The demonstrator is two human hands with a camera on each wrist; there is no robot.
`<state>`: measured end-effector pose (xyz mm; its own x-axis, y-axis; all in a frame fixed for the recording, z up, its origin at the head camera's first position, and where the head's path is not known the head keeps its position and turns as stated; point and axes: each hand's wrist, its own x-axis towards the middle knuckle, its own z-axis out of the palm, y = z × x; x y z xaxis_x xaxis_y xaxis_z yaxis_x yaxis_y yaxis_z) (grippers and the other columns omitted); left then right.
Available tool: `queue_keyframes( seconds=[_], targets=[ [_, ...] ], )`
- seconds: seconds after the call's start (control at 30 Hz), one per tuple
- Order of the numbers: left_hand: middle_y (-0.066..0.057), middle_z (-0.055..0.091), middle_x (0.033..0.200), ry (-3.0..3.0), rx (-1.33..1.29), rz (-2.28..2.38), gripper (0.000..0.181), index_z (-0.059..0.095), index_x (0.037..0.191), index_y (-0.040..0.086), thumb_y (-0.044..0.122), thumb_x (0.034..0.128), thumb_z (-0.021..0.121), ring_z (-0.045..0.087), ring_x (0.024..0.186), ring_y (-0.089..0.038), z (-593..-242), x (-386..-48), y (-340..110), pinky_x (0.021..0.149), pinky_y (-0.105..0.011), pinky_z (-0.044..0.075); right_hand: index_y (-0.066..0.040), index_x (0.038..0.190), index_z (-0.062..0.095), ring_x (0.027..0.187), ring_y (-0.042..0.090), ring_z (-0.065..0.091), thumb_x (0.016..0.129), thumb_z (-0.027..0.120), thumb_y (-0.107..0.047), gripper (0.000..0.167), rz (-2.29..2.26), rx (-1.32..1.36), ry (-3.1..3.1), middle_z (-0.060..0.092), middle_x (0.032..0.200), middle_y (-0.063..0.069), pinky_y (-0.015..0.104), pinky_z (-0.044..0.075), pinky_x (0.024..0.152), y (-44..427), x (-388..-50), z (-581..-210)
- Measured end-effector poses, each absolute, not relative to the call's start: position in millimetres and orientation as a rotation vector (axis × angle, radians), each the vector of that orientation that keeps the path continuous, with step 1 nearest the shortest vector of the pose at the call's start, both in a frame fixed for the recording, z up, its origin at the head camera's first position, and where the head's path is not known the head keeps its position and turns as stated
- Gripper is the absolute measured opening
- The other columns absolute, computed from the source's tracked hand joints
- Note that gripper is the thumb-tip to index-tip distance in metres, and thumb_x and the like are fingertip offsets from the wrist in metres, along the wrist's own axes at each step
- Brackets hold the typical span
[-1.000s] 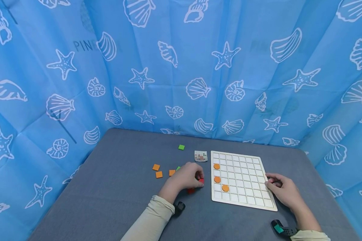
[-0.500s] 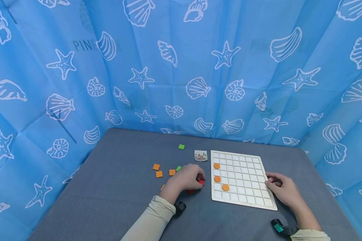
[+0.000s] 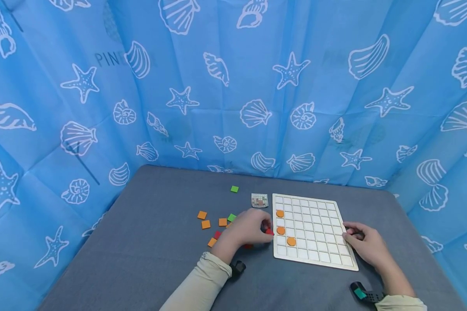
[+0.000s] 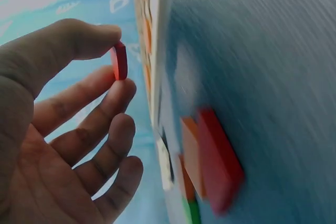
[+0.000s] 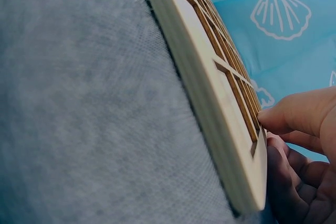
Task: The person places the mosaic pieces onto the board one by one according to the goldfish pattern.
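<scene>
In the left wrist view, my left hand pinches a small red tile between thumb and fingertips, the other fingers loosely bent. The head view puts this left hand just off the left edge of a pale wooden grid board. Several orange round pieces sit in cells along the board's left side. At the opposite edge, my right hand holds the board. Its thumb lies on the rim and its fingers curl against the side, as the right wrist view of the wooden board shows.
Loose square tiles lie left of the board: several orange tiles, a green tile and a red tile. Another green tile lies farther back. A small printed grid card is by the board's far left corner. Blue curtain surrounds the table.
My left hand has moved right with the red tile, from among the loose tiles to the board's left edge. The right hand and the board have stayed in place.
</scene>
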<state>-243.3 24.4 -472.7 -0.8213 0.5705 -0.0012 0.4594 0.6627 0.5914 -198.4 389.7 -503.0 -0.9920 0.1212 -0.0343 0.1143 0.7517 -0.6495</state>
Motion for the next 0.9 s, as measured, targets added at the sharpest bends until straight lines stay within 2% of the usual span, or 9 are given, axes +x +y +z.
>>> queue_keyframes(
  seconds=[0.13,0.27,0.4,0.63,0.77,0.9],
  targets=[
    [0.012,0.069,0.088,2.695,0.866,0.949,0.016,0.078,0.1,0.019,0.028,0.0884,0.085,0.058,0.077,-0.001,-470,-240,42,0.071,-0.019,0.05,0.01,0.143,0.057,0.08,0.011,0.053,0.104,0.064,-0.018,0.048,1.085,-0.195,-2.935,0.066,0.11,0.015,0.026,0.043,0.065,390,-198,-502],
    [0.015,0.066,0.083,2.761,0.909,0.914,0.014,0.078,0.096,0.022,0.032,0.0883,0.084,0.055,0.073,0.003,-472,-238,63,0.07,-0.018,0.045,0.009,0.143,0.057,0.08,0.01,0.053,0.104,0.064,-0.018,0.048,1.082,-0.185,-2.94,0.066,0.11,0.014,0.026,0.043,0.065,390,-197,-502],
    [0.017,0.06,0.075,2.842,0.944,0.795,0.012,0.076,0.091,0.024,0.035,0.0877,0.082,0.052,0.069,0.001,-473,-236,82,0.071,-0.022,0.04,0.009,0.143,0.058,0.08,0.011,0.053,0.104,0.064,-0.018,0.048,1.077,-0.179,-2.942,0.066,0.11,0.014,0.026,0.043,0.066,390,-198,-501],
    [0.018,0.055,0.066,2.876,0.999,0.623,0.01,0.074,0.087,0.025,0.033,0.0881,0.079,0.05,0.064,0.001,-481,-236,105,0.077,-0.028,0.042,0.009,0.143,0.058,0.082,0.012,0.053,0.105,0.065,-0.019,0.048,1.073,-0.182,-2.938,0.066,0.111,0.014,0.026,0.043,0.066,390,-200,-504],
    [0.018,0.054,0.064,2.893,1.01,0.552,0.013,0.072,0.082,0.026,0.034,0.0887,0.079,0.048,0.062,0.0,-485,-237,110,0.074,-0.028,0.041,0.008,0.143,0.058,0.081,0.011,0.053,0.105,0.065,-0.019,0.047,1.071,-0.174,-2.934,0.066,0.111,0.014,0.026,0.042,0.066,390,-199,-504],
    [0.019,0.056,0.066,2.914,1.008,0.498,0.015,0.072,0.082,0.028,0.038,0.0904,0.079,0.049,0.062,0.001,-486,-236,113,0.076,-0.03,0.043,0.008,0.143,0.058,0.08,0.01,0.053,0.105,0.065,-0.019,0.047,1.072,-0.172,-2.93,0.066,0.11,0.014,0.026,0.042,0.066,390,-197,-504]
  ],
)
